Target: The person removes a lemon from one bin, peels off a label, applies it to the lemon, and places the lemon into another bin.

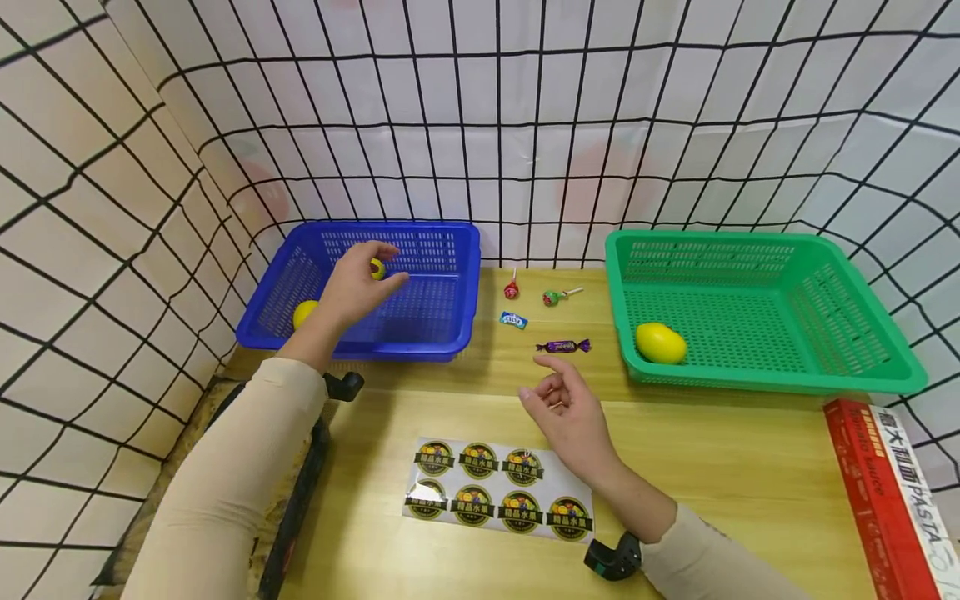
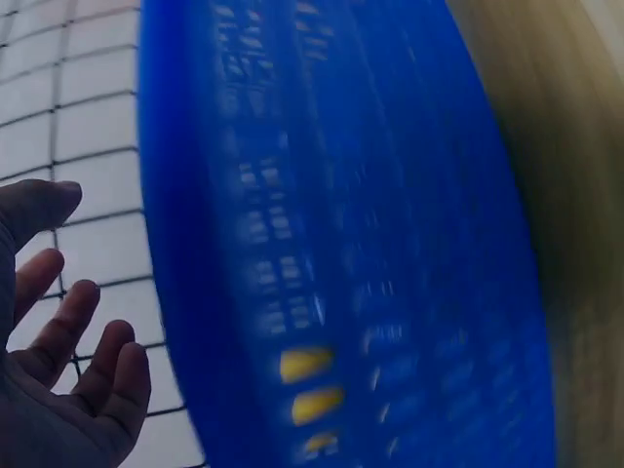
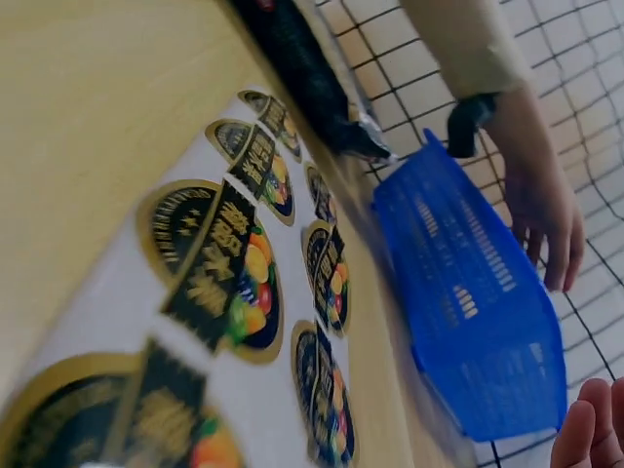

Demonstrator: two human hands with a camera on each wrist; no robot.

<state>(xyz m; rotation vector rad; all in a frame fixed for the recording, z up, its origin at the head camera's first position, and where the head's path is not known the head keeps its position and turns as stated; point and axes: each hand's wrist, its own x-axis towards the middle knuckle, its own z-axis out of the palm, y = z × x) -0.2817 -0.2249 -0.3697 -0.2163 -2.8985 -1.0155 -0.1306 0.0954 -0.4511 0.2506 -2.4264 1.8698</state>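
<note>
Over blue basket (image 1: 420,275), left hand (image 1: 352,287) by small yellow candy (image 1: 377,268), fingers spread

A sticker sheet (image 1: 498,492) lies on the wooden table (image 1: 750,467) just nearer than the right hand (image 1: 573,417). Beyond its fingertips lie two lollipops (image 1: 512,288). Well to its right, a green basket (image 1: 862,367) holds a lemon (image 1: 661,343), with a red pasta box (image 1: 885,492) beside it.

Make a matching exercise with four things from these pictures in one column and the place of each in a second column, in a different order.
Things:
1. purple candy
2. large lemon
3. sticker sheet
4. small yellow ball

Places:
a. inside the green basket
b. at the left hand fingertips, over the blue basket
c. on the table, beyond the right hand
d. on the table, near edge

Pairs: 1-c, 2-a, 3-d, 4-b
</note>
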